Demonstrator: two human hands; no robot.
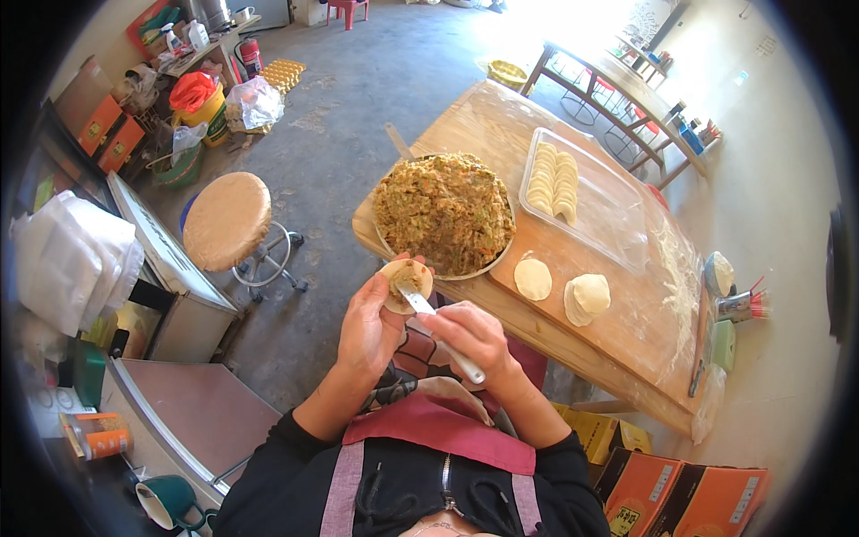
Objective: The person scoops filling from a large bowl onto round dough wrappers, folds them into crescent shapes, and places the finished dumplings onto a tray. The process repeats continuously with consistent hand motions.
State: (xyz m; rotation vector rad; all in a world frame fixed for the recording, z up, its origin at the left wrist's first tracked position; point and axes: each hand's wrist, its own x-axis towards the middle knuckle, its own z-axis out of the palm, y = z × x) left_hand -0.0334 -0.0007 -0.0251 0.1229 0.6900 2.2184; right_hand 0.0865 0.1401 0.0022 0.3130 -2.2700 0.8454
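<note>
My left hand (370, 329) cups a round dough wrapper (424, 276) with a mound of filling (405, 276) on it. A white-handled spatula (466, 361) is gripped in my right hand (473, 335), its blade pressed against that filling. Just beyond my hands, a wide metal bowl (470, 276) is heaped with chopped vegetable filling (443, 208). To the right, a single wrapper (533, 279) and a small stack of wrappers (588, 299) lie on a floured wooden board (631, 335). Folded dumplings (552, 181) stand in two rows inside a clear plastic tray (607, 225).
The wooden table (463, 127) carries the board and bowl. A rolling pin (700, 342) rests along the board's right edge, beside a metal cup (735, 307). A round stool (228, 221) stands at left on the floor. Orange boxes (647, 493) are stacked at lower right.
</note>
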